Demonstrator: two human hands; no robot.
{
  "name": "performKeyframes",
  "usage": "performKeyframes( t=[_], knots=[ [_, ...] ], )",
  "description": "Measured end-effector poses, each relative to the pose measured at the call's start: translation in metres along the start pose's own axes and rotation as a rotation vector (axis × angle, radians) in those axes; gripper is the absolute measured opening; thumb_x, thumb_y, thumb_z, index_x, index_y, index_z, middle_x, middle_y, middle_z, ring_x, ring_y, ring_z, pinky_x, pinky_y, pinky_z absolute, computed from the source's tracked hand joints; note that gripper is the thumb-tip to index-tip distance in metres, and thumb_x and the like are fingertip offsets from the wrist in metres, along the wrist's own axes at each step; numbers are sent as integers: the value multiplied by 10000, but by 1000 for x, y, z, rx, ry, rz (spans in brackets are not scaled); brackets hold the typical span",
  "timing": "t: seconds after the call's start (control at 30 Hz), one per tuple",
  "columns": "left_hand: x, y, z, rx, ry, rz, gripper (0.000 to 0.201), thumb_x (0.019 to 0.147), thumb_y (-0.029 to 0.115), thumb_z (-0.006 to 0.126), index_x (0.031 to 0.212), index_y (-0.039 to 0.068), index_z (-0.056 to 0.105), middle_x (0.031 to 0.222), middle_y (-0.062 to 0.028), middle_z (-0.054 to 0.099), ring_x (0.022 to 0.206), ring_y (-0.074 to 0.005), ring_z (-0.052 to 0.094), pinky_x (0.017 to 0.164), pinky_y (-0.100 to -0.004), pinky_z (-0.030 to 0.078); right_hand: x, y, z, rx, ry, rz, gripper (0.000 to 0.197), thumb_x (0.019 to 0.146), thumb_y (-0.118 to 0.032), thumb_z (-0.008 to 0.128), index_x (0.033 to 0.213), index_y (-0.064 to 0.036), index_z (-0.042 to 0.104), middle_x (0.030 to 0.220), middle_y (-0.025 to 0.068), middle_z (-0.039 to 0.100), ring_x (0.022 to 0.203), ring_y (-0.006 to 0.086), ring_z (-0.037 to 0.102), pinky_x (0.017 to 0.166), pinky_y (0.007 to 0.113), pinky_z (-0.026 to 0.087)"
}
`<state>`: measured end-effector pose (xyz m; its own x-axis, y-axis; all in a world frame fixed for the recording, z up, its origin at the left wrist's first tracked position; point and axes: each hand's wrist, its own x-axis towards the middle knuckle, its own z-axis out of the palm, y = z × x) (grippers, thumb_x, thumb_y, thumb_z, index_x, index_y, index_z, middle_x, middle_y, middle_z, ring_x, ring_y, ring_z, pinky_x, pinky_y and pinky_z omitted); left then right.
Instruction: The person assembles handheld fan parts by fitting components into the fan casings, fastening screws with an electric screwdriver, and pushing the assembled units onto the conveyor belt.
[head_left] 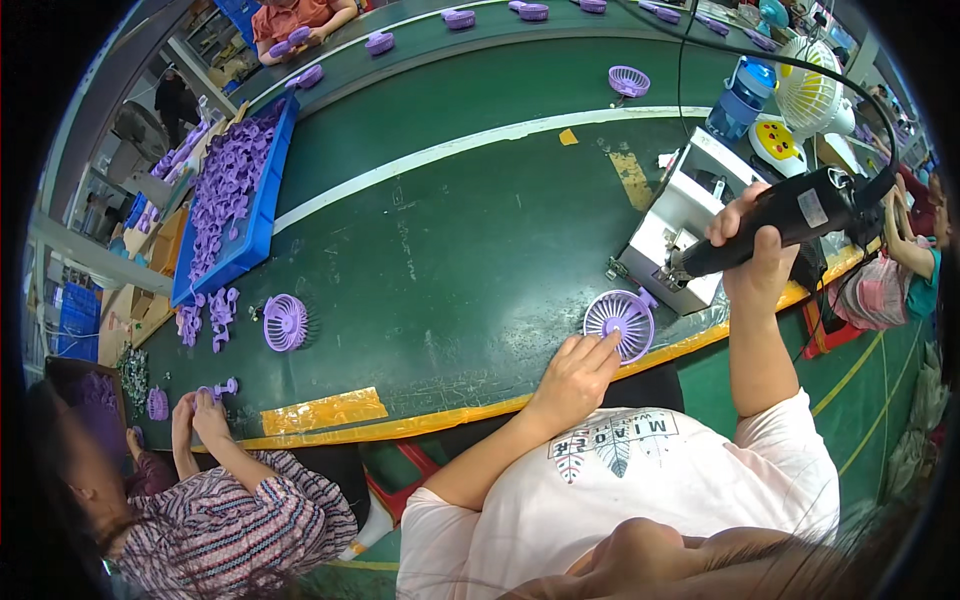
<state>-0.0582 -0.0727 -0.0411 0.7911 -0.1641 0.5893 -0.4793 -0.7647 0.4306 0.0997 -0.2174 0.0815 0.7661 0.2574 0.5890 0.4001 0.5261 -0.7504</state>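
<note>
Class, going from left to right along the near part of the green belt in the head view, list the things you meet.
Co-worker's hands → loose purple fan grille → yellow tape patch → left hand → purple fan grille under it → white fixture box → right hand holding a black power screwdriver.

A small rectangular label (812, 208), pale grey-white, is fixed to the side of the black electric screwdriver (780, 222) gripped in the person's right hand (752, 255). Flat brown cardboard cartons (165, 245) stand at the far left, beside the blue tray (262, 215); further brown cartons (125, 315) lie below them, near the belt's end. Their faces are plain. No signs or screens are visible.
</note>
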Motion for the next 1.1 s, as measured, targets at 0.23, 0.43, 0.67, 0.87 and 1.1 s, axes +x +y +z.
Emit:
performKeyframes(
  t=[0.23, 0.43, 0.67, 0.87, 1.1],
  knots=[
    [0, -1, 1, -1, 0, -17, 132, 660, 14, 592, 788, -15, 591, 1076, -134, 576, 861, -246, 541, 766, -353, 425, -10, 13, 8, 182, -36, 164, 598, 769, -458, 649, 1070, 1, 411, 679, 70, 492, 606, 168, 502, 581, 300, 430],
    [0, -1, -1, -10, -5, -23, 130, 659, 14, 589, 785, -14, 589, 1064, -122, 581, 861, -241, 542, 773, -351, 426, -37, 31, 30, 243, -145, 272, 694, 699, -466, 716, 1098, 15, 413, 692, 76, 526, 621, 173, 538, 591, 307, 450],
    [2, 0, -1, -17, 11, -34, 116, 664, 21, 585, 777, -7, 590, 1047, -114, 586, 852, -229, 547, 760, -348, 427, -45, 43, 40, 175, -297, 379, 670, 649, -436, 768, 1035, -2, 435, 662, 81, 530, 581, 173, 535, 576, 295, 449],
    [2, -1, -1, -19, 36, -18, 118, 660, 21, 586, 776, -2, 593, 1032, -107, 588, 829, -224, 546, 737, -343, 428, -47, 49, 43, 263, -332, 448, 601, 615, -250, 812, 1020, 26, 464, 715, 76, 540, 653, 144, 518, 596, 253, 424],
    [3, -1, -4, -19, 39, -11, 126, 662, 25, 574, 783, 4, 600, 1007, -95, 587, 793, -219, 544, 712, -338, 430, -50, 49, 42, 321, -371, 429, 595, 606, -195, 824, 1030, 26, 470, 712, 71, 537, 659, 135, 521, 577, 239, 410]
  ],
)
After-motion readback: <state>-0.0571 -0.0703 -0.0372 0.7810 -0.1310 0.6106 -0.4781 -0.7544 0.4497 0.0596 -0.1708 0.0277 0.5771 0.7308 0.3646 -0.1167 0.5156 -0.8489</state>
